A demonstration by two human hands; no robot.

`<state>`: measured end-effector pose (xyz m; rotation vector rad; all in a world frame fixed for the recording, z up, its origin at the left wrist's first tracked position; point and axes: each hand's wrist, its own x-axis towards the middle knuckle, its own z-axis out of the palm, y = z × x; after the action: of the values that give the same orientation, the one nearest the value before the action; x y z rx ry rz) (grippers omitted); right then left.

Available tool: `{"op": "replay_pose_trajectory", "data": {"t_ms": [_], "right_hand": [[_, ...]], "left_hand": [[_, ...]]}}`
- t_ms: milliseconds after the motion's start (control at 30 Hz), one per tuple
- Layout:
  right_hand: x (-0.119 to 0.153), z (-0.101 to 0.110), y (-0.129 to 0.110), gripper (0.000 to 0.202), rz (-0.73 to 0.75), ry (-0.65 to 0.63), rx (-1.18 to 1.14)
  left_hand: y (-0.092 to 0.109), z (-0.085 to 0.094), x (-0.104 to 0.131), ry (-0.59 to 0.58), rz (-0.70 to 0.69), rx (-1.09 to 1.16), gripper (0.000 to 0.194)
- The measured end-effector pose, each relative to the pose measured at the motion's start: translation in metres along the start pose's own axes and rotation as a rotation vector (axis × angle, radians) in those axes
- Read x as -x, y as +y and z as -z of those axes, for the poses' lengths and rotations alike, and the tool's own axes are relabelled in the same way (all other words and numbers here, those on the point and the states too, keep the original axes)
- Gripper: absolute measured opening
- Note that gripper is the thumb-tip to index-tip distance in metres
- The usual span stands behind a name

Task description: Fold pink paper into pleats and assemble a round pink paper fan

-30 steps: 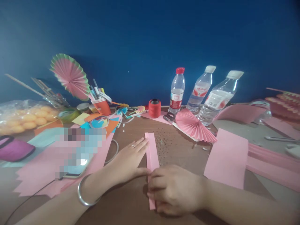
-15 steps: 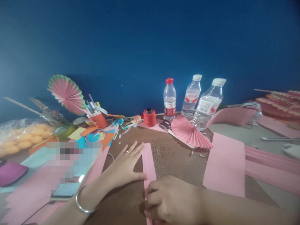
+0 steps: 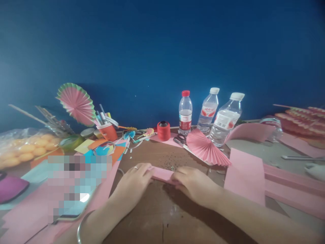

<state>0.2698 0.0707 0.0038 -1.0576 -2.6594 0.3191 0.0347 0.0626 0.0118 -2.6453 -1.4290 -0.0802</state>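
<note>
A narrow folded strip of pink paper [image 3: 164,175] spans the gap between my hands, turned crosswise over the brown table [image 3: 142,217]. My left hand [image 3: 137,179], with a ring on one finger, is closed on the strip's left end. Closed round its right end is my right hand [image 3: 193,184]; the fingers hide that end. Just beyond the strip lie scattered dark specks [image 3: 172,160]. A pleated pink paper fan [image 3: 205,147] rests past my right hand, beside black-handled scissors [image 3: 180,139].
Three plastic bottles, one red-capped [image 3: 185,113], stand near the blue wall [image 3: 152,51]. A red thread spool [image 3: 163,131] is left of them. Pink sheets [image 3: 245,176] lie at right. Leftward are a phone [image 3: 73,206], a red pen cup [image 3: 108,131] and a bag of orange balls [image 3: 33,145].
The pink strip has turned from lengthwise to crosswise. My left hand, spread flat before, now grips one end, while my right hand has moved farther out with the other end.
</note>
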Motion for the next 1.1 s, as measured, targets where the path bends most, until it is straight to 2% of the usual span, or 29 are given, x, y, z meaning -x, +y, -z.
{"op": "replay_pose_trajectory", "data": {"t_ms": [67,133,300,433,533,667,767,833,933,1100], "right_hand": [[-0.001,0.002,0.004,0.015,-0.049,0.009,-0.02],[-0.001,0.002,0.006,0.017,-0.065,0.01,-0.011],[-0.002,-0.003,0.009,0.013,-0.125,0.046,-0.011],[-0.006,-0.009,0.013,0.024,-0.061,0.06,0.084],[-0.007,-0.008,0.013,0.028,-0.092,0.075,0.124],[-0.006,0.008,0.013,0.025,-0.174,-0.033,-0.099],[-0.005,0.022,0.014,0.023,-0.181,-0.124,-0.331],[-0.006,0.025,0.015,0.024,-0.167,-0.137,-0.412],[-0.008,0.02,0.017,0.021,-0.117,-0.133,-0.356],[-0.011,0.01,0.018,0.015,0.011,-0.09,-0.139]], "left_hand": [[-0.003,-0.003,-0.001,-0.04,-0.113,0.118,0.03],[-0.005,-0.006,-0.003,-0.053,-0.153,0.2,0.029],[-0.009,-0.007,-0.014,-0.003,-0.107,0.322,0.017],[-0.009,-0.006,-0.02,0.003,-0.101,0.295,0.021],[-0.008,-0.003,-0.019,0.01,-0.111,0.268,0.022],[-0.007,0.007,-0.016,-0.007,-0.061,0.347,0.025],[-0.006,0.015,-0.014,-0.15,0.049,0.571,0.023],[-0.005,0.017,-0.013,-0.218,0.13,0.659,0.02],[-0.001,0.016,-0.013,-0.19,0.171,0.646,0.019],[0.005,0.014,-0.014,-0.145,0.069,0.519,0.019]]}}
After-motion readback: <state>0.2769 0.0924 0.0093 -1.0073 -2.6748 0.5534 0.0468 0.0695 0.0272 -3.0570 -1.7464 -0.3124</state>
